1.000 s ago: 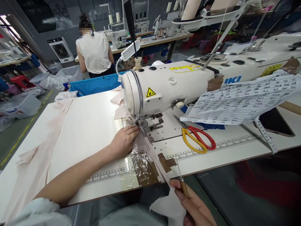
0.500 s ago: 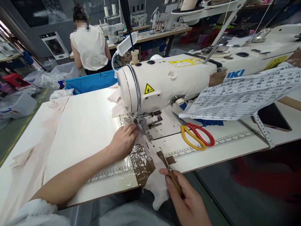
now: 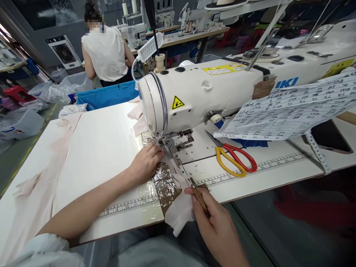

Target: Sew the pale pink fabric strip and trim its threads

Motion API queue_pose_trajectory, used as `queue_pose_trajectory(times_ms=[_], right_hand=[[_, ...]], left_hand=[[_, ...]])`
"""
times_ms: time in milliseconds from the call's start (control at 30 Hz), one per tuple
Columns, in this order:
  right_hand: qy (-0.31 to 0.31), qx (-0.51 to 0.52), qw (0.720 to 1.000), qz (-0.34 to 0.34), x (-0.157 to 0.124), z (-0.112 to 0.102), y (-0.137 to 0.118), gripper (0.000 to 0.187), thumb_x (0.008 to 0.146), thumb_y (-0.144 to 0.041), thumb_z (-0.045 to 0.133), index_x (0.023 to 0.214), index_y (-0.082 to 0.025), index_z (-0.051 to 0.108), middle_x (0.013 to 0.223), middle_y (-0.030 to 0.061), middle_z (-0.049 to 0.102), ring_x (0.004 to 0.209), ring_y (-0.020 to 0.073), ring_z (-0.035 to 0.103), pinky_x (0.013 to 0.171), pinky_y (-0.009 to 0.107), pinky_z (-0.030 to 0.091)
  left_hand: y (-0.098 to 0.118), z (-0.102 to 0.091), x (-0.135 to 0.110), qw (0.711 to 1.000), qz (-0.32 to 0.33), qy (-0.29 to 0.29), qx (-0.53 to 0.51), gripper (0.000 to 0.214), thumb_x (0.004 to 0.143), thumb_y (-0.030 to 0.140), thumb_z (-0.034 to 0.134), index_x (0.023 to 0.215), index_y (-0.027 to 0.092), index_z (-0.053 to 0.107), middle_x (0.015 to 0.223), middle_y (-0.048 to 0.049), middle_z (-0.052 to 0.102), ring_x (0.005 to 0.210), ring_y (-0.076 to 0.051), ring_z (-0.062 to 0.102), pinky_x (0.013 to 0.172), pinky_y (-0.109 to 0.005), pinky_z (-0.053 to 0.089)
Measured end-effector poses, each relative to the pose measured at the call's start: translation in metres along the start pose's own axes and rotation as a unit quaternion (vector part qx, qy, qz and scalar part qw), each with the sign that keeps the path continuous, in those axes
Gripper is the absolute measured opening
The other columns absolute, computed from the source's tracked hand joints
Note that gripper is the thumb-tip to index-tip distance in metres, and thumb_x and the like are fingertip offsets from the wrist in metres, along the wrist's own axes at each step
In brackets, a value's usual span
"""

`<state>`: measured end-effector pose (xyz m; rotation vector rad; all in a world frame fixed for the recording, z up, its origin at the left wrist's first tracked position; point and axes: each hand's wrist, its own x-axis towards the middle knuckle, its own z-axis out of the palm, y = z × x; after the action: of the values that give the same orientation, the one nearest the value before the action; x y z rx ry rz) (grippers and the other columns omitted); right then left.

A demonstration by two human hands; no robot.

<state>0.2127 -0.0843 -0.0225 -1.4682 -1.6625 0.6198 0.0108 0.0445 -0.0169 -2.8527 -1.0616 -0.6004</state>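
Observation:
My left hand (image 3: 146, 161) lies on the table with its fingers curled, pressing a pale fabric strip (image 3: 178, 213) just in front of the presser foot (image 3: 172, 144) of a white sewing machine (image 3: 200, 94). My right hand (image 3: 214, 222) is closed on a thin tool with a wooden handle (image 3: 198, 194) at the table's front edge. The tool's metal tip points up the strip toward the presser foot. The strip's loose end hangs over the table edge by my right hand.
Red and yellow scissors (image 3: 235, 159) lie right of the needle plate. A printed sheet (image 3: 292, 107) is taped to the machine, with a phone (image 3: 329, 137) under it. Pale fabric (image 3: 41, 163) drapes over the table's left side. Another person (image 3: 105, 55) stands at a far table.
My right hand has risen from below the table edge and moved forward, bringing the tool's tip onto the strip near the presser foot. My left hand has hardly moved.

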Motion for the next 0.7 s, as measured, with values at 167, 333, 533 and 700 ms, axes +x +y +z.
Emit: queue_pose_trajectory(times_ms=[167, 333, 533, 700], right_hand=[[-0.002, -0.016, 1.0, -0.013, 0.008, 0.003, -0.001, 0.022, 0.096, -0.024, 0.041, 0.102, -0.019, 0.062, 0.09, 0.0067, 0.074, 0.077, 0.0158, 0.07, 0.064, 0.019, 0.054], [0.013, -0.023, 0.999, -0.032, 0.014, 0.009, 0.001, 0.023, 0.095, -0.023, 0.041, 0.103, -0.019, 0.062, 0.092, 0.0068, 0.074, 0.083, 0.0169, 0.071, 0.066, 0.02, 0.054], [0.0, -0.041, 0.999, -0.032, 0.019, 0.01, 0.001, 0.022, 0.095, -0.024, 0.041, 0.103, -0.02, 0.061, 0.091, 0.0055, 0.074, 0.079, 0.0166, 0.07, 0.063, 0.021, 0.053], [-0.003, -0.036, 0.998, -0.047, 0.03, 0.015, 0.002, 0.021, 0.094, -0.022, 0.041, 0.102, -0.02, 0.06, 0.094, 0.0061, 0.074, 0.083, 0.0177, 0.071, 0.068, 0.024, 0.053]], left_hand=[[-0.001, 0.002, 0.001, 0.999, -0.021, -0.009, 0.03, 0.032, 0.093, 0.005, 0.038, 0.117, 0.008, 0.058, 0.117, -0.0146, 0.059, 0.106, -0.026, 0.051, 0.085, -0.042, 0.053], [-0.001, 0.001, 0.0, 0.999, -0.03, 0.014, 0.023, 0.028, 0.094, 0.007, 0.038, 0.114, 0.007, 0.058, 0.106, -0.0132, 0.061, 0.097, -0.024, 0.052, 0.081, -0.04, 0.054], [-0.003, 0.002, -0.002, 1.0, -0.005, 0.014, 0.0, 0.024, 0.094, 0.01, 0.042, 0.109, 0.012, 0.06, 0.105, -0.0107, 0.063, 0.095, -0.023, 0.055, 0.079, -0.039, 0.053], [-0.004, 0.001, 0.0, 0.999, -0.026, 0.008, 0.037, 0.028, 0.093, 0.008, 0.04, 0.113, 0.012, 0.059, 0.107, -0.012, 0.061, 0.097, -0.025, 0.055, 0.08, -0.041, 0.052]])
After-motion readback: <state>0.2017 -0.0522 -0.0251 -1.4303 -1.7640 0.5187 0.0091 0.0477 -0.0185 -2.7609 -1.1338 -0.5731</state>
